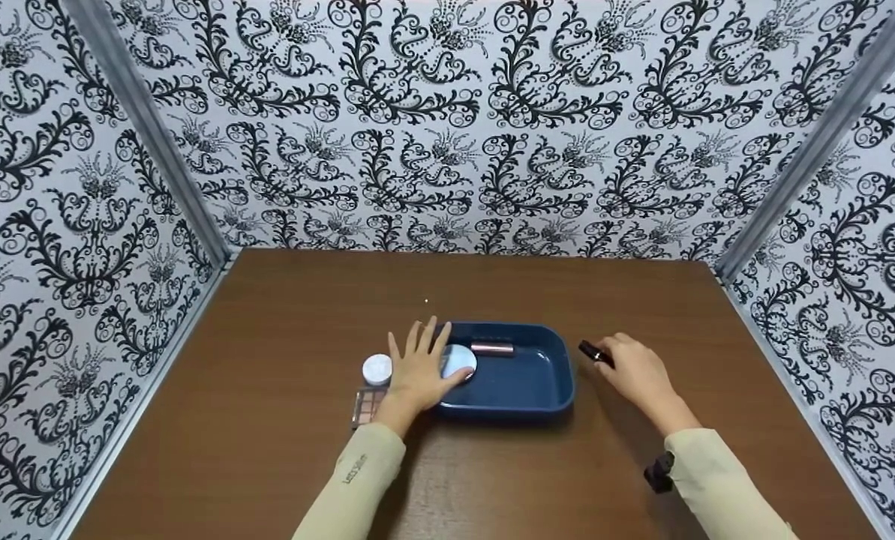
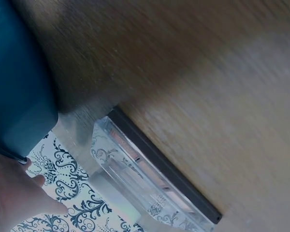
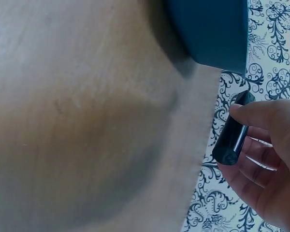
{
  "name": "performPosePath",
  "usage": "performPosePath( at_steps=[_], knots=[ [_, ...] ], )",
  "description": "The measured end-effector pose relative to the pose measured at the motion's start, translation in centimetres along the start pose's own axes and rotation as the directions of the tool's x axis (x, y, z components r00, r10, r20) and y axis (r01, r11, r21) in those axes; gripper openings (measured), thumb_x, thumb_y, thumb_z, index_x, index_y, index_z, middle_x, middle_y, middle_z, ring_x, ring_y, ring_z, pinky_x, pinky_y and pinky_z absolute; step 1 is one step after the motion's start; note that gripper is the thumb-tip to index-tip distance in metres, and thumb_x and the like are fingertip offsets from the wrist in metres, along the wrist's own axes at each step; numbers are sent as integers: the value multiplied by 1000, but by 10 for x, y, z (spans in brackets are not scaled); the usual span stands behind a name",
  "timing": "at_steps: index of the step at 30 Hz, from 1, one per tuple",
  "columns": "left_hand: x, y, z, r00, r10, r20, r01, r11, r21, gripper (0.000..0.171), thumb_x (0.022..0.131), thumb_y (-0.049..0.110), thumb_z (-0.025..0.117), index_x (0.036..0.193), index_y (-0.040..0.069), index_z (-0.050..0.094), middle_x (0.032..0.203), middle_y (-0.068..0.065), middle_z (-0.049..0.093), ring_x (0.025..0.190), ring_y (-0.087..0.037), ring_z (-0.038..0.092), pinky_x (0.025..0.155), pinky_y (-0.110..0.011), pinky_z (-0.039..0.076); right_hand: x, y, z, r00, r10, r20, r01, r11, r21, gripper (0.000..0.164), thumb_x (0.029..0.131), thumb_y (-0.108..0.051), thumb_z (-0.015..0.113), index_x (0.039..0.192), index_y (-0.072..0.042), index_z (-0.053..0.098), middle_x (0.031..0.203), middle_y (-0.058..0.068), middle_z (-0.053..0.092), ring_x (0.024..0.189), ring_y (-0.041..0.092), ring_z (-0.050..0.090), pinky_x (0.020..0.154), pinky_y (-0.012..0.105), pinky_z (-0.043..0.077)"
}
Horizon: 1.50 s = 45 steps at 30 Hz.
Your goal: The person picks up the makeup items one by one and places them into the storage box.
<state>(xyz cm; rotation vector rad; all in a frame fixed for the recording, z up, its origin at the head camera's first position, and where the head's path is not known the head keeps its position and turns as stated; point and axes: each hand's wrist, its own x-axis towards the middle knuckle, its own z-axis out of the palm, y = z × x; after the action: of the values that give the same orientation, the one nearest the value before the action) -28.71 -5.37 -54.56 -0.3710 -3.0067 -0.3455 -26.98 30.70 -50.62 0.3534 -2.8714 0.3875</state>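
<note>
A dark blue tray (image 1: 518, 390) sits on the table. A round pale compact (image 1: 458, 361) and a rose-coloured cosmetic tube (image 1: 492, 349) are inside it. Over the tray's left end, my left hand (image 1: 419, 375) has its fingers spread and straight, with the thumb on or just above the compact; contact cannot be told. To the right of the tray, my right hand (image 1: 637, 367) pinches a black lipstick tube (image 3: 231, 131) between thumb and fingers. In the right wrist view that tube is tilted, apart from the tray.
Left of the tray lie a round white jar (image 1: 376, 370) and an eyeshadow palette (image 2: 159, 169) with a clear lid, partly behind the left forearm. The brown table (image 1: 312, 292) is bounded by patterned walls (image 1: 447, 135) at the back and sides.
</note>
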Motion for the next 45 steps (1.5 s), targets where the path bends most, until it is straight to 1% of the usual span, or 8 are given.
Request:
performPosePath(
  at_steps=[3,10,17,21,29,35,41,45],
  knots=[
    [1,0,0,1000,-1,2,1,1000,-7,92,87,81,39,160,29,20,169,-3,17,155,-32,17,119,-70,7,3,-3,-3,1000,-5,-11,5,1000,6,28,86,-13,76,109,1,71,103,18,68,92,37,69,81,56,55],
    [1,0,2,1000,11,-29,-11,1000,-25,92,87,80,44,159,27,25,167,-4,21,154,-33,20,118,-71,8,9,-12,-9,998,-31,-46,31,1000,3,25,85,-12,77,106,-1,72,99,16,68,87,35,69,78,53,56],
    [1,-1,3,999,16,-46,-18,999,-48,90,87,76,49,159,26,27,167,-5,24,153,-35,22,117,-72,8,18,-17,-15,998,-39,-40,39,999,0,24,85,-13,76,106,-2,72,99,15,68,87,35,68,78,54,55],
    [1,-1,4,999,15,-46,-18,999,-48,91,87,77,47,158,26,28,166,-6,24,153,-35,22,117,-72,6,23,-22,-17,998,-53,-41,53,999,0,24,84,-13,76,105,-3,72,99,14,68,88,35,68,80,53,55],
    [2,-1,3,1000,-5,0,5,999,-42,92,86,81,42,160,30,21,168,-3,19,155,-32,17,119,-70,6,31,-33,-19,997,-73,-22,73,997,3,25,85,-15,77,106,-3,72,100,14,68,91,35,68,81,54,54],
    [2,0,3,1000,0,-11,-1,997,-78,90,87,76,49,159,28,25,168,-4,20,154,-34,18,118,-71,4,36,-41,-17,997,-79,-2,79,997,5,25,85,-16,76,107,-5,73,99,12,68,91,33,68,81,52,54],
    [2,1,1,1000,-4,3,5,998,-59,91,87,77,47,160,29,22,168,-3,18,155,-33,17,118,-70,4,40,-50,-13,995,-104,0,104,994,16,26,84,-16,77,107,-5,73,98,12,68,91,33,68,83,52,54],
    [2,0,2,1000,-4,6,4,999,-43,91,87,77,46,160,29,21,168,-4,18,155,-33,18,118,-70,5,43,-56,-11,994,-113,6,113,993,19,25,85,-16,78,107,-6,73,98,11,68,91,32,67,83,51,54]
  ],
)
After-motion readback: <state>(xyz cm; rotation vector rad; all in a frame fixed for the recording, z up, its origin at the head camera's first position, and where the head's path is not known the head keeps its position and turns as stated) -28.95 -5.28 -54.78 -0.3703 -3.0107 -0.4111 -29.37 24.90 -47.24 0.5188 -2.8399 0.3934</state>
